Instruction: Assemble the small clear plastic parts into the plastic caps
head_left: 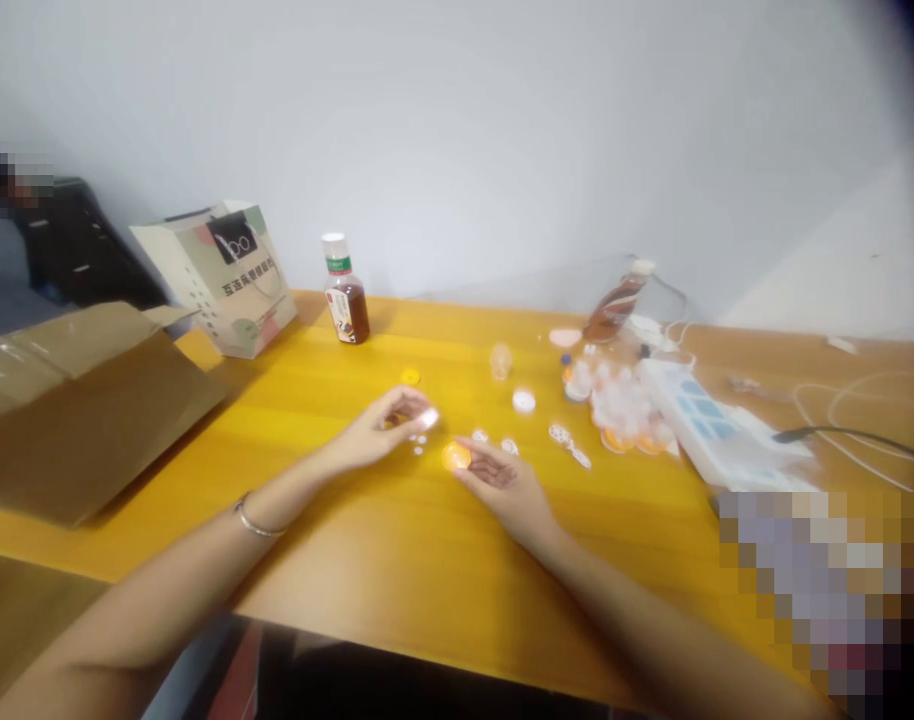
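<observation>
My left hand is closed in a pinch on a small white piece, held just above the table. In my right hand, between thumb and fingers, is a round orange piece like a cap. Tiny white discs lie under the left fingertips. Behind the right hand are small white perforated pieces; a longer one is off to the right. Farther back sit a white round lid, a clear small cup and a yellow disc. Blur hides finer detail.
An open cardboard box and a paper bag stand at left. A drink bottle is at the back, another leans at right. Several clear and orange containers, a white-and-blue packet and cables crowd the right.
</observation>
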Tool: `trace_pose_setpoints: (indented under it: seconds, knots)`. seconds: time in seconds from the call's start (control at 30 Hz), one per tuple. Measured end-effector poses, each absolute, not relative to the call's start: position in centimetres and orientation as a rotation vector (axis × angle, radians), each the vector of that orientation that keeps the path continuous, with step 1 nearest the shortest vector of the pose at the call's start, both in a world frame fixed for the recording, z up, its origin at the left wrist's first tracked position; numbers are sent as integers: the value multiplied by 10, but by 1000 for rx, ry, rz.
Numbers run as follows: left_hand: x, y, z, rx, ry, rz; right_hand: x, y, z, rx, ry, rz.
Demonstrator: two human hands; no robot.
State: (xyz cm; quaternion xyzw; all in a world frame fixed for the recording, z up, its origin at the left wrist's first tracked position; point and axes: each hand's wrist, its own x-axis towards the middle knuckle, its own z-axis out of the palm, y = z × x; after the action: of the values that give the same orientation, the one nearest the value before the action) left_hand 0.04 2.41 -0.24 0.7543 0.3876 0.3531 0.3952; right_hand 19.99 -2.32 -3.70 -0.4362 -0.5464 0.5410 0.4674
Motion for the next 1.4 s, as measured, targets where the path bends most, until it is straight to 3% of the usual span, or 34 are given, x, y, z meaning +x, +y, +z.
trace_pose_setpoints:
  seconds: [0.47,0.57,0.77,1.07,1.4]
  knots:
    - [15,69,-17,2570,1297,559,203,-19,-49,-1124,-1655,1155]
    - [5,65,-7,2631,1227,594,204,-20,-50,-1113,-1716,1108]
    - [-21,53,3,2639,906,319,204,-20,-51,-1105,-1746,1062]
    - [-17,56,-18,2601,941,450,204,-20,-48,-1059,-1672,1209]
    - [-20,47,-24,2965,878,581,202,-26,-32,-1055,-1425,1397]
